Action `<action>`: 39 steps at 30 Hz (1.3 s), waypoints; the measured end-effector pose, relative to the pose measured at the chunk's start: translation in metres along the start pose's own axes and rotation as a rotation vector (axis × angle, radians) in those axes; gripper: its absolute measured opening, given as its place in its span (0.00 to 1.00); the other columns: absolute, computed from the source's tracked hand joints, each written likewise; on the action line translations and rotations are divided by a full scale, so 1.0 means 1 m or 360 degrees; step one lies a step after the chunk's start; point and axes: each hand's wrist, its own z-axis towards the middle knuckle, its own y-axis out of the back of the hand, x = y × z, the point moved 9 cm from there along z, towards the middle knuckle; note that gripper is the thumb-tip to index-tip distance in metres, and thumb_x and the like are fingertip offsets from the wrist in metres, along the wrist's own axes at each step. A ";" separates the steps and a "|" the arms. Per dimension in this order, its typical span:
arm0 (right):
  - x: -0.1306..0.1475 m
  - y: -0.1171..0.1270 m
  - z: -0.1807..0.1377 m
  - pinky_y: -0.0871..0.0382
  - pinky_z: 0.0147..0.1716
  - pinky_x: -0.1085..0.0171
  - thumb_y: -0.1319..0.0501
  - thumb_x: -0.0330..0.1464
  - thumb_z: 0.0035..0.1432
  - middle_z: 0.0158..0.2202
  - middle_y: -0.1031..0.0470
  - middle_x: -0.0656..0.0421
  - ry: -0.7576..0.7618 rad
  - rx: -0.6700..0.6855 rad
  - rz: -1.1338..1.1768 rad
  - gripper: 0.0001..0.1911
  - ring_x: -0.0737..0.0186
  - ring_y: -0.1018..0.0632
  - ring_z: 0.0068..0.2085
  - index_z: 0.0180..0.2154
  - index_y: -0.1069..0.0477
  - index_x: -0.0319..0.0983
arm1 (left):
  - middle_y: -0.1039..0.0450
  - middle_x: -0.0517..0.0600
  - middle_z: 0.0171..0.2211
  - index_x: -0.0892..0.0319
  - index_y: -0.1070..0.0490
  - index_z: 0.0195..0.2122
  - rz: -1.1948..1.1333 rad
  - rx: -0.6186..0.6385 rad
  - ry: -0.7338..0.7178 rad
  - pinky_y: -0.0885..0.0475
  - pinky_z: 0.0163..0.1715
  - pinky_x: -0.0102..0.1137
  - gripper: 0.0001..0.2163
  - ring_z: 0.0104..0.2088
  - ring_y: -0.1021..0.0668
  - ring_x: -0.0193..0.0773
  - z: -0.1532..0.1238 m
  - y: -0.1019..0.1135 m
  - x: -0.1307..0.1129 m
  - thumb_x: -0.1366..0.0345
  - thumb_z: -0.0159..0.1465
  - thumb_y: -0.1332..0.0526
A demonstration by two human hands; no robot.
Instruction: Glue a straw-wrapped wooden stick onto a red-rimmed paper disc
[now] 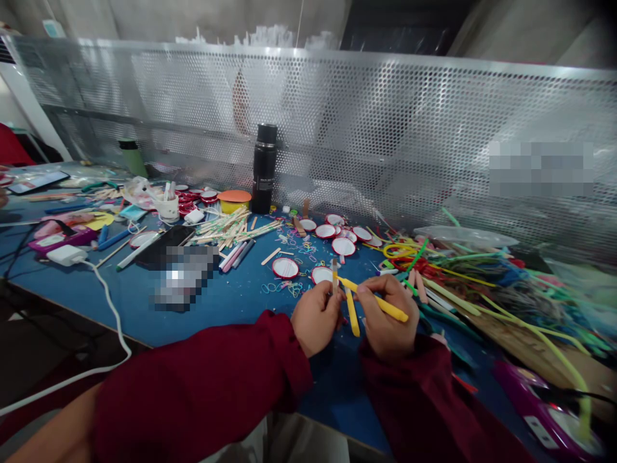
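Note:
Over the front of the blue table, my left hand is closed around a flat craft stick that stands upright from its fingers, its upper part partly yellow. My right hand grips a yellow marker like a pen, its tip pointing left, close to the stick. Between the two hands is a second yellow piece, apparently the marker's cap; whether it is held or lying on the table, I cannot tell. Just behind my left hand lies a round white disc with a red rim.
More red-rimmed discs and small coloured rubber bands lie beyond. A black bottle stands against the perforated metal screen. Wooden sticks are left, tangled coloured cords right. A white cable hangs over the edge.

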 end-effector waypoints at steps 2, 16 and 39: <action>0.002 0.001 0.000 0.34 0.28 0.63 0.40 0.32 0.56 0.22 0.28 0.63 0.0031 -0.0011 -0.0010 0.08 0.63 0.26 0.26 0.25 0.32 0.42 | 0.33 0.42 0.19 0.55 0.31 0.37 0.0028 -0.0013 -0.0014 0.37 0.26 0.28 0.08 0.21 0.30 0.35 0.000 0.001 -0.001 0.60 0.70 0.47; 0.001 0.000 0.000 0.34 0.26 0.63 0.40 0.33 0.56 0.22 0.28 0.63 0.0024 -0.0004 -0.0014 0.08 0.62 0.27 0.25 0.25 0.33 0.42 | 0.34 0.41 0.18 0.55 0.32 0.38 -0.0064 0.0019 -0.0025 0.39 0.24 0.27 0.09 0.20 0.31 0.33 -0.001 -0.001 -0.001 0.59 0.70 0.47; 0.001 -0.003 -0.002 0.33 0.28 0.63 0.40 0.33 0.57 0.24 0.29 0.62 0.0030 0.0086 0.0056 0.08 0.62 0.27 0.27 0.25 0.34 0.42 | 0.36 0.40 0.17 0.55 0.33 0.37 -0.0148 0.0078 -0.0001 0.39 0.22 0.27 0.09 0.17 0.33 0.32 0.001 -0.006 0.001 0.58 0.70 0.46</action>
